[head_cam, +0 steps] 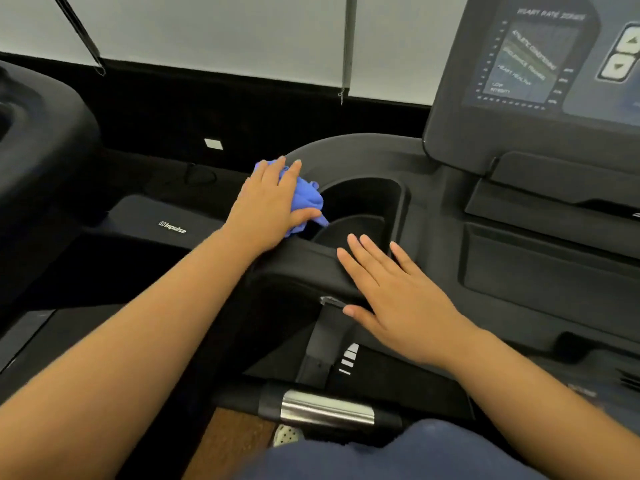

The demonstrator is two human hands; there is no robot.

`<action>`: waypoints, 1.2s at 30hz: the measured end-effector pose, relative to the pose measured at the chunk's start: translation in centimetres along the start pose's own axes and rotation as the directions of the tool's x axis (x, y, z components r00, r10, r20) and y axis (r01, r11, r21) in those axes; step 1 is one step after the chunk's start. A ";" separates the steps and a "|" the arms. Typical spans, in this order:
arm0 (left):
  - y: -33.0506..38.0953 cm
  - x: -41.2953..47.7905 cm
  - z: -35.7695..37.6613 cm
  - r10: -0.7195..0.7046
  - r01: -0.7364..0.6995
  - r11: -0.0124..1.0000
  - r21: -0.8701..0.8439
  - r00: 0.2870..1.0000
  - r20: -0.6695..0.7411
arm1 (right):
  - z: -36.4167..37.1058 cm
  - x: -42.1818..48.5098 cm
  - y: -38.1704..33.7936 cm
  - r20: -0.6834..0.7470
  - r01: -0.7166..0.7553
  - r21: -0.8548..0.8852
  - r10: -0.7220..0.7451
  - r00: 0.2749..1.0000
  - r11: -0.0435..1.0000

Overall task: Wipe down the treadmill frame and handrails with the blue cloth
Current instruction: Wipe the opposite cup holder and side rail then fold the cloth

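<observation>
On console left rim, head view: your left hand presses bunched blue cloth flat, fingers spread over it, thumb pinning near edge. Cloth sits under palm, just left of cup holder. Rim curves away right toward display. Your right hand open, empty, flat on console front edge, farther from cloth.

One camera sits on my head, looking forward and down, close over my left hand and right hand, with the console screen beyond my right hand.
</observation>
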State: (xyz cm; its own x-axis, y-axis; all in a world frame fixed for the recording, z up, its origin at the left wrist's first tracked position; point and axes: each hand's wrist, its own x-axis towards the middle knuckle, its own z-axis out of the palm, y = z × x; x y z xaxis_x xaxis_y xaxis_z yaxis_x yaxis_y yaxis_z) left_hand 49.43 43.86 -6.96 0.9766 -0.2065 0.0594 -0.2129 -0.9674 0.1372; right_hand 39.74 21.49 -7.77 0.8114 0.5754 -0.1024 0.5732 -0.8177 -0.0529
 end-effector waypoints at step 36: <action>-3.0 -5.0 -1.7 0.351 -0.379 0.924 0.057 0.896 0.272 | 0.2 -0.3 -0.2 -0.135 -0.106 0.171 0.130 0.982 0.980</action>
State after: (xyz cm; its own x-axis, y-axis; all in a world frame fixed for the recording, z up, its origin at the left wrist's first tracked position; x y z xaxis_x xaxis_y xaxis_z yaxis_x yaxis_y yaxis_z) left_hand 45.10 48.07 -6.02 0.8084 -0.5643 -0.1679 -0.5650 -0.8237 0.0478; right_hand 39.31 21.50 -7.95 0.8868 0.4613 0.0269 0.4562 -0.8646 -0.2108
